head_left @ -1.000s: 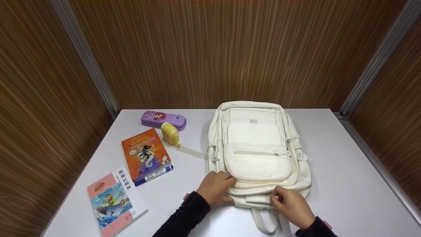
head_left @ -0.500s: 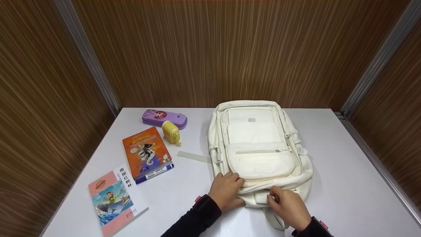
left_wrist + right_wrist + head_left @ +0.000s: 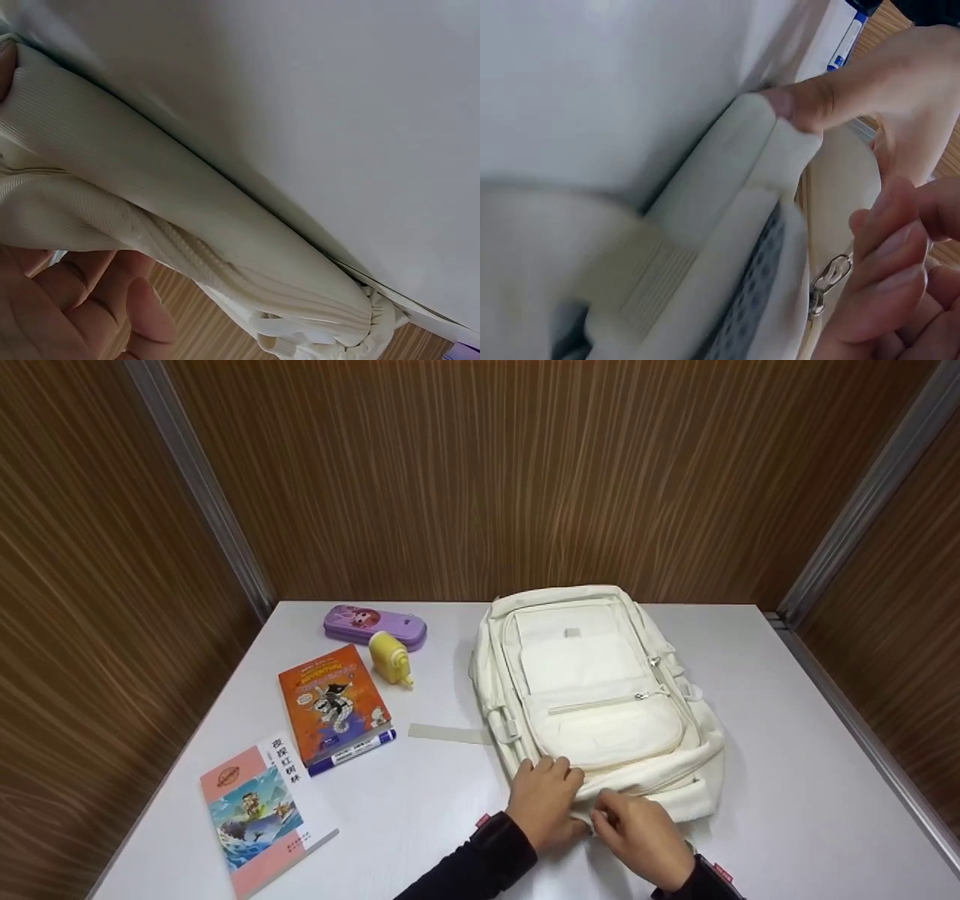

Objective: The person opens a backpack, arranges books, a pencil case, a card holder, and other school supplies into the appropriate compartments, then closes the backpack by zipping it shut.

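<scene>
A cream backpack (image 3: 585, 660) lies front up on the table, turned slightly. At its lower left corner my left hand (image 3: 546, 802) grips the fabric. The left thumb (image 3: 806, 105) presses the corner from below, and the fingers (image 3: 97, 307) curl over the front. Just right of it, my right hand (image 3: 637, 832) has curled fingers close to the bag's bottom edge. In the right wrist view a metal zipper pull (image 3: 829, 281) sits beside the right fingers (image 3: 889, 277). Whether they pinch another pull is hidden.
Left of the bag lie an orange book (image 3: 334, 701), a pink and white book (image 3: 259, 817), a blue marker (image 3: 352, 751), a yellow bottle (image 3: 388, 656) and a purple pencil case (image 3: 375, 625). A loose strap (image 3: 450, 733) reaches left from the bag. Wood-grain panels (image 3: 480, 480) enclose the table.
The backpack's bottom has swung to the right and the bag now lies more askew. My left hand has moved right with its corner. My right hand has shifted slightly left, closer to the left one.
</scene>
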The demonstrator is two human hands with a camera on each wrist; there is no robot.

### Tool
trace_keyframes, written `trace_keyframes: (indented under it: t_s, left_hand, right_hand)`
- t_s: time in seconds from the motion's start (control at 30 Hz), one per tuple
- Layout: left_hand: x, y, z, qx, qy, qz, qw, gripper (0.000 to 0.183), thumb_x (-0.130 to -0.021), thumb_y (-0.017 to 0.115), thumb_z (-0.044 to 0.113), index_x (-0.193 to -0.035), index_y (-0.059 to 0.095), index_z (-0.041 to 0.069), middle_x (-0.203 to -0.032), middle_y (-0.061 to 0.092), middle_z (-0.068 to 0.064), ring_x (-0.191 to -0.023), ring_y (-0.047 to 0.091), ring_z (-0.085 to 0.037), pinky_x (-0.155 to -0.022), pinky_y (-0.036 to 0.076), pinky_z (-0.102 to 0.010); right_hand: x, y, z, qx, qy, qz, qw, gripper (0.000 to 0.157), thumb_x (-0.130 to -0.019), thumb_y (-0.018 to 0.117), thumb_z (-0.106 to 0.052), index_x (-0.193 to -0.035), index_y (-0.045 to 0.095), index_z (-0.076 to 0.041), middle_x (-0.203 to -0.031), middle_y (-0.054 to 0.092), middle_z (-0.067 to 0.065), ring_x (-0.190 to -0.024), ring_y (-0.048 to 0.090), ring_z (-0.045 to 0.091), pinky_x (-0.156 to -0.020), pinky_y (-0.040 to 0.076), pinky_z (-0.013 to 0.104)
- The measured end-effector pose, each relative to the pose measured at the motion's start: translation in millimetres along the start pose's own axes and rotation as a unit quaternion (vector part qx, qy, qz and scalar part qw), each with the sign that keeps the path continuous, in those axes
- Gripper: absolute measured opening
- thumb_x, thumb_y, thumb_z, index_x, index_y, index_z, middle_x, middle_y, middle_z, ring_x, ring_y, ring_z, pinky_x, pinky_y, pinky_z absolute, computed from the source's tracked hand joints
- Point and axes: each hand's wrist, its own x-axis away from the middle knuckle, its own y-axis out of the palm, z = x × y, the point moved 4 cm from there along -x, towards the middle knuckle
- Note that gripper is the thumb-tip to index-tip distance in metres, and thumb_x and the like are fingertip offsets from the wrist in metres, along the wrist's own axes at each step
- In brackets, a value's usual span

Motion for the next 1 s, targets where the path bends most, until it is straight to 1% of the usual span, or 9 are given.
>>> trace_keyframes:
  t_s: [0.2,0.33,0.47,0.57,0.7,0.77,0.83,0.93,1.0]
  left_hand:
    - [-2.7,-2.8,1.7,-0.033,0.027,0.012,0.9990,0.056,-0.068,0.071,0.067,-0.103,0.058,0.024,-0.094,0.058,0.008,-0.088,0.057,-0.012,-0.069,0.041,-0.028]
    - [0.3,-8.5,-16.9,0.035,0.075,-0.011,0.9965,0.069,-0.064,0.070,0.076,-0.108,0.058,0.024,-0.097,0.058,0.009,-0.090,0.057,-0.011,-0.073,0.041,-0.026]
    - [0.7,-15.4,-46.7,0.115,0.103,-0.053,0.9865,0.083,-0.063,0.072,0.075,-0.126,0.057,0.023,-0.116,0.060,0.006,-0.111,0.056,-0.014,-0.092,0.046,-0.030]
    - [-1.4,-14.6,-70.8,0.124,0.081,-0.090,0.9849,0.089,-0.064,0.080,0.063,-0.137,0.051,0.021,-0.137,0.054,0.000,-0.133,0.047,-0.023,-0.109,0.041,-0.041]
    - [-5.3,-4.6,-94.4,0.103,0.026,-0.116,0.9876,0.078,-0.073,0.081,0.025,-0.143,0.047,0.023,-0.153,0.043,-0.002,-0.143,0.036,-0.033,-0.114,0.035,-0.050]
    - [-8.4,0.6,-99.6,0.081,0.011,-0.106,0.9910,0.073,-0.076,0.074,0.008,-0.142,0.049,0.026,-0.153,0.043,-0.001,-0.142,0.039,-0.032,-0.112,0.038,-0.050]
    - [-11.9,4.2,-100.9,0.047,0.008,-0.090,0.9948,0.070,-0.078,0.068,-0.001,-0.140,0.051,0.028,-0.152,0.044,0.002,-0.140,0.041,-0.030,-0.110,0.041,-0.049]
    - [-16.3,4.6,-99.3,0.005,0.008,-0.064,0.9979,0.062,-0.082,0.065,-0.002,-0.136,0.054,0.028,-0.148,0.050,0.003,-0.137,0.046,-0.029,-0.107,0.044,-0.047]
    - [-17.5,4.4,-98.1,0.008,0.009,-0.052,0.9986,0.057,-0.084,0.064,-0.002,-0.134,0.057,0.026,-0.145,0.053,0.002,-0.136,0.047,-0.030,-0.107,0.044,-0.047]
  right_hand:
    - [-1,7.0,-2,-0.020,-0.033,-0.016,0.999,0.026,-0.081,0.073,-0.011,-0.071,0.054,-0.024,-0.062,0.048,-0.020,-0.057,0.039,-0.008,-0.052,0.033,0.015]
    - [1,7.7,4,-0.027,-0.014,-0.052,0.998,0.020,-0.085,0.070,-0.012,-0.075,0.058,-0.024,-0.063,0.049,-0.020,-0.056,0.040,-0.008,-0.052,0.034,0.016]
    - [4,6.7,13,-0.045,0.034,-0.086,0.995,0.014,-0.089,0.066,-0.012,-0.080,0.062,-0.023,-0.064,0.052,-0.019,-0.056,0.041,-0.007,-0.052,0.035,0.017]
    - [6,6.1,18,-0.045,0.052,-0.094,0.993,0.015,-0.089,0.065,-0.012,-0.080,0.063,-0.023,-0.065,0.054,-0.018,-0.056,0.042,-0.007,-0.053,0.036,0.018]
    - [6,6.3,22,-0.039,0.062,-0.096,0.993,0.015,-0.088,0.065,-0.011,-0.079,0.063,-0.023,-0.067,0.056,-0.018,-0.058,0.043,-0.006,-0.054,0.036,0.018]
    - [7,6.6,23,-0.038,0.065,-0.097,0.992,0.015,-0.088,0.065,-0.011,-0.079,0.063,-0.023,-0.067,0.056,-0.017,-0.058,0.043,-0.006,-0.054,0.037,0.018]
    - [7,6.6,24,-0.034,0.067,-0.097,0.992,0.015,-0.087,0.065,-0.011,-0.078,0.063,-0.023,-0.066,0.056,-0.017,-0.057,0.043,-0.006,-0.054,0.036,0.018]
    - [8,5.5,27,-0.023,0.073,-0.091,0.993,0.015,-0.086,0.067,-0.011,-0.077,0.063,-0.023,-0.066,0.055,-0.016,-0.057,0.042,-0.005,-0.053,0.036,0.019]
    - [9,4.9,31,-0.009,0.083,-0.088,0.993,0.016,-0.086,0.067,-0.012,-0.076,0.062,-0.024,-0.066,0.055,-0.017,-0.058,0.043,-0.005,-0.054,0.037,0.019]
